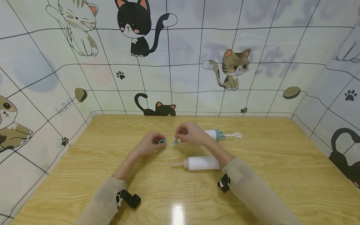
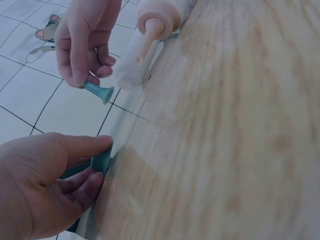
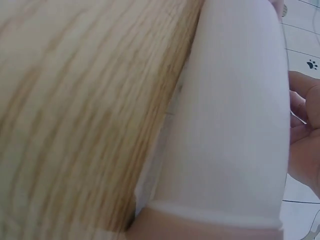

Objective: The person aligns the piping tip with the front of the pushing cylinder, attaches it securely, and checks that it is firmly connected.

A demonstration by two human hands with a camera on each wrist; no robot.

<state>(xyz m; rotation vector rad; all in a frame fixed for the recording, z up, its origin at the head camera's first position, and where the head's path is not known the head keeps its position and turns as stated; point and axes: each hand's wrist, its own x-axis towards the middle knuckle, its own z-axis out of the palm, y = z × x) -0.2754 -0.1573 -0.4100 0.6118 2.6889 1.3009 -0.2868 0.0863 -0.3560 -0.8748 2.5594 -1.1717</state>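
Observation:
My left hand (image 1: 147, 145) pinches a teal ring-shaped cap (image 2: 101, 162) between thumb and fingers, just above the wooden table. A small teal piece with a flared end (image 2: 104, 93) hangs from the fingertips of my right hand (image 1: 192, 134), flared end downward. The two teal pieces are a short way apart. Nearer to me, a white bottle with a beige nozzle (image 1: 203, 163) lies on its side under my right forearm; it fills much of the right wrist view. Partly hidden behind my right hand lies another white bottle (image 1: 210, 133).
The farther bottle has a teal part (image 1: 217, 135) at its right end, with a white looped stick (image 1: 237, 135) reaching out of it. The wooden table (image 1: 168, 193) runs back to a wall (image 1: 185, 78) covered with a cat-print sheet.

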